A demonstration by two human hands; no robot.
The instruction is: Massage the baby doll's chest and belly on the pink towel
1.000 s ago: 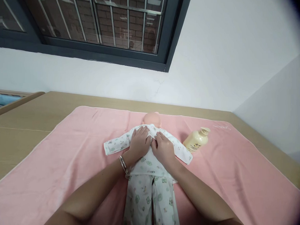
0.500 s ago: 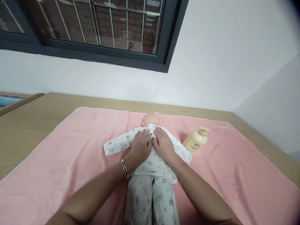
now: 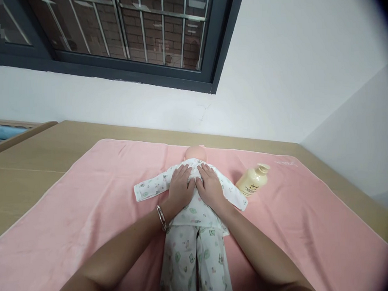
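Observation:
A baby doll (image 3: 196,152) lies stretched out with its head at the far end, dressed in a white patterned top (image 3: 193,212) and matching trousers (image 3: 181,256). My left hand (image 3: 181,187) rests flat on the left side of the doll's upper body, fingers stretched toward the head. On the right side, my right hand (image 3: 210,187) lies flat in the same way, its thumb close to the left one. Both palms touch the cloth and hold nothing. The sleeves spread out to either side. A bracelet (image 3: 161,218) circles my left wrist.
Under the doll a pink blanket (image 3: 87,200) covers much of the wooden table (image 3: 38,155). A cream pump bottle (image 3: 253,179) stands by the right sleeve. Behind are a white wall (image 3: 259,96) and a dark-framed barred window (image 3: 130,63).
My fingers have spread slightly apart, the left hand shifting a little left on the doll's top. The cloth near the neck looks smoother. The bottle and blanket stay put.

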